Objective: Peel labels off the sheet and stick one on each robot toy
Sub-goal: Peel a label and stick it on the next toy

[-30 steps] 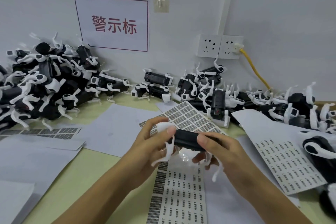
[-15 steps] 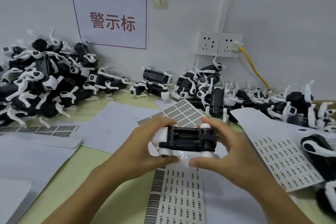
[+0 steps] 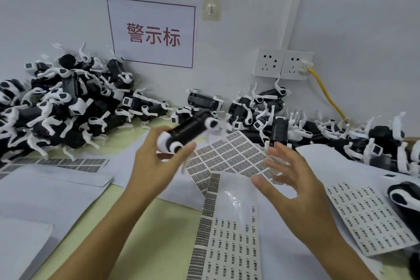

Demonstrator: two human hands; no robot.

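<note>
Robot toy (image 3: pixel 189 130), black-bodied with white joints and tilted up to the right, is gripped by the left hand (image 3: pixel 156 161) above the label sheet (image 3: pixel 229 157), while the right hand (image 3: pixel 288 179) is held open and empty just beside it.

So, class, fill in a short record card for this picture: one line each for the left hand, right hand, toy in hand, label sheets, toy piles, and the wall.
left hand: left hand grips one robot toy, raised above the table
right hand: right hand open, fingers spread, holding nothing
toy in hand: black body, white joints, tilted up to the right
label sheets: label sheet lies below the hands; another sheet to the right
toy piles: large pile at left, second pile along the wall at right
wall: sign, wall sockets, yellow cable
</note>
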